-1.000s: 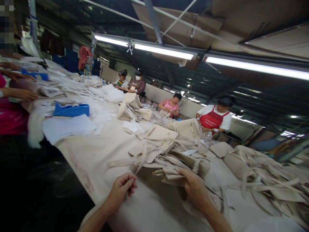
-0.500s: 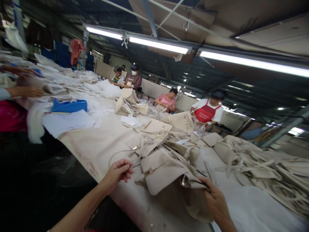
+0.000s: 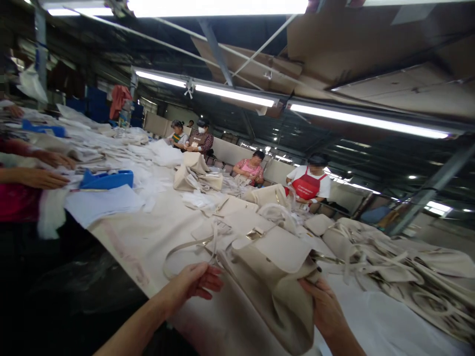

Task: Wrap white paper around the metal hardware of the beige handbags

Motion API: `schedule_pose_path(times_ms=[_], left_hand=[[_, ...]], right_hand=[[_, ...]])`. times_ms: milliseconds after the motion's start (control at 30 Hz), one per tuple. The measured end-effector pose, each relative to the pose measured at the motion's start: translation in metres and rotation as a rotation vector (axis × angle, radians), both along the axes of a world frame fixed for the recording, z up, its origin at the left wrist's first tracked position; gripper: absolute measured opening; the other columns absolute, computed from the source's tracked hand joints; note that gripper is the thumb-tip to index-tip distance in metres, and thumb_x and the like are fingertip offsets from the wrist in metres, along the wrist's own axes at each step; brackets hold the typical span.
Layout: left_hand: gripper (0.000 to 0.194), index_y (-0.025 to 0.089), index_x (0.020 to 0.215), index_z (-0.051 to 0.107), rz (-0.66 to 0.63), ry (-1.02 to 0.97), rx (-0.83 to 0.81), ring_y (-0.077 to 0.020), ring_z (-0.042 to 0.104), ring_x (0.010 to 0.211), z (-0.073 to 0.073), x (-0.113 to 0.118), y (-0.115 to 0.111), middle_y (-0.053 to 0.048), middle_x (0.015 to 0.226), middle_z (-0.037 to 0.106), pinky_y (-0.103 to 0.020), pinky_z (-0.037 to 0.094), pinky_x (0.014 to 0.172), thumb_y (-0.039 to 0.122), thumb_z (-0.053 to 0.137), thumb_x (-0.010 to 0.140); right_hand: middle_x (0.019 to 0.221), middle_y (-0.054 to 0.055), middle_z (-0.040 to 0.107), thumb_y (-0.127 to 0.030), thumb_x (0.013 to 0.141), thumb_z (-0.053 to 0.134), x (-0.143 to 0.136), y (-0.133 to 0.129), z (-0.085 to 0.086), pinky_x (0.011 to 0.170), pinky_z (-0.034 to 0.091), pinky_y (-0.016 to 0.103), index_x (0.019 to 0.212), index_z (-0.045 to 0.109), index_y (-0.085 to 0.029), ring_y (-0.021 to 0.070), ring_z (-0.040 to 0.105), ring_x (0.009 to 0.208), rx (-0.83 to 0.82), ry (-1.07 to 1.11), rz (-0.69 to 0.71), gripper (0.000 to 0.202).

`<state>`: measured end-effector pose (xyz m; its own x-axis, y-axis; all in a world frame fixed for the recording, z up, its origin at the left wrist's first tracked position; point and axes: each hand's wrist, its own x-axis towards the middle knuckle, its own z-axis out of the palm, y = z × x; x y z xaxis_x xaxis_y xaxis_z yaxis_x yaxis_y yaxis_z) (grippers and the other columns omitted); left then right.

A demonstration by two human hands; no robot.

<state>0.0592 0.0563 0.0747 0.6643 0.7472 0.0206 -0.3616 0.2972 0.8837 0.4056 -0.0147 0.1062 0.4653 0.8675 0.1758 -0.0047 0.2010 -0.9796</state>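
Note:
A beige bag [image 3: 278, 277] with a gold clasp stands tilted near the front of the cloth-covered table, its flap folded back at the top. My right hand [image 3: 322, 301] grips the right side of this bag, with the fingers partly behind it. Left of the bag, my left hand [image 3: 202, 284] is in the air with its fingers apart and nothing in them. A thin beige strap [image 3: 176, 249] curves over the table just beyond my left hand.
Beige bags and straps [image 3: 408, 267] are heaped at the right. White sheets [image 3: 106, 202] and a blue tape dispenser [image 3: 107, 180] lie at the left, beside another person's hands [image 3: 44, 178]. Several people stand along the far side.
The bag in my right hand has turned more upright, showing its clasp and body. My left hand has opened and moved slightly right and down. At the left, more of other people's hands show.

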Motion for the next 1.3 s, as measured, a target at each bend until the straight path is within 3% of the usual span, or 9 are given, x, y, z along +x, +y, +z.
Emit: schedule_pose_path(times_ms=[100,200,333,467,633,733,833,933,1300], left_hand=[[0.078,0.013,0.106,0.068,-0.212,-0.131,-0.106,-0.0253,0.067,0.096,0.008,0.014,-0.006,-0.016,0.105,0.072,-0.033,0.051,0.077,0.081,0.046,0.074],[0.085,0.01,0.104,0.068,-0.239,-0.179,-0.159,-0.0256,0.068,0.092,0.019,0.028,-0.01,-0.018,0.102,0.071,-0.034,0.053,0.074,0.084,0.039,0.074],[0.054,0.01,0.1,0.069,-0.152,-0.09,-0.065,-0.0218,0.068,0.077,0.036,0.045,-0.022,-0.013,0.091,0.072,-0.029,0.053,0.065,0.05,0.078,0.065],[0.035,0.009,0.085,0.072,-0.067,0.02,-0.035,-0.0174,0.065,0.062,0.044,0.067,-0.041,-0.008,0.073,0.07,-0.025,0.049,0.054,0.028,0.08,0.056],[0.037,0.009,0.086,0.074,-0.033,-0.026,-0.088,-0.0208,0.069,0.076,0.048,0.087,-0.06,-0.011,0.085,0.074,-0.024,0.052,0.062,0.02,0.078,0.051],[0.034,0.008,0.084,0.074,-0.053,0.012,-0.043,-0.0196,0.069,0.073,0.056,0.091,-0.069,-0.011,0.083,0.074,-0.023,0.052,0.06,0.024,0.076,0.053],[0.031,0.009,0.076,0.072,-0.094,0.094,0.072,-0.015,0.064,0.056,0.065,0.093,-0.077,-0.008,0.068,0.071,-0.022,0.049,0.051,0.035,0.073,0.06],[0.031,0.011,0.074,0.071,-0.102,0.124,0.141,-0.0132,0.062,0.053,0.074,0.095,-0.084,-0.005,0.064,0.069,-0.021,0.049,0.049,0.039,0.069,0.061],[0.035,0.011,0.064,0.066,-0.181,0.137,0.205,-0.0092,0.056,0.042,0.097,0.091,-0.09,-0.004,0.057,0.065,-0.017,0.045,0.041,0.046,0.064,0.065]], right_hand=[[0.083,0.009,0.077,-0.034,0.054,0.083,0.001,0.003,-0.019,0.071,0.057,0.042,0.076,0.073,-0.021,0.0291,0.071,0.076,-0.073,0.056,0.064,0.027],[0.079,0.009,0.076,-0.032,0.052,0.082,0.006,0.001,-0.036,0.069,0.057,0.039,0.071,0.073,-0.02,0.028,0.07,0.074,-0.079,0.072,0.073,0.024],[0.071,0.005,0.075,-0.024,0.044,0.083,0.005,-0.007,-0.047,0.064,0.055,0.034,0.073,0.072,-0.019,0.0229,0.068,0.064,-0.022,0.152,0.008,0.031],[0.079,0.005,0.075,-0.033,0.051,0.082,-0.009,-0.019,-0.046,0.065,0.053,0.034,0.084,0.069,-0.019,0.0238,0.068,0.072,0.02,0.095,-0.1,0.039],[0.088,0.008,0.068,-0.047,0.064,0.073,-0.036,-0.06,-0.027,0.067,0.051,0.036,0.095,0.062,-0.016,0.0248,0.064,0.078,-0.044,-0.338,-0.653,0.045],[0.085,0.007,0.065,-0.043,0.081,0.062,-0.058,-0.093,-0.01,0.071,0.05,0.035,0.092,0.062,-0.017,0.0206,0.062,0.074,0.129,-0.707,-0.867,0.028],[0.087,0.005,0.067,-0.026,0.089,0.059,-0.082,-0.111,0.009,0.078,0.051,0.028,0.092,0.066,-0.019,0.0171,0.064,0.081,0.441,-1.111,-0.616,0.011],[0.097,0.007,0.069,-0.015,0.092,0.054,-0.097,-0.111,0.025,0.083,0.052,0.024,0.106,0.067,-0.019,0.0151,0.066,0.091,0.544,-1.333,-0.396,0.019],[0.098,0.008,0.075,-0.011,0.098,0.035,-0.094,-0.099,0.055,0.072,0.054,0.024,0.111,0.066,-0.014,0.0147,0.071,0.083,0.586,-1.846,-0.403,0.034]])
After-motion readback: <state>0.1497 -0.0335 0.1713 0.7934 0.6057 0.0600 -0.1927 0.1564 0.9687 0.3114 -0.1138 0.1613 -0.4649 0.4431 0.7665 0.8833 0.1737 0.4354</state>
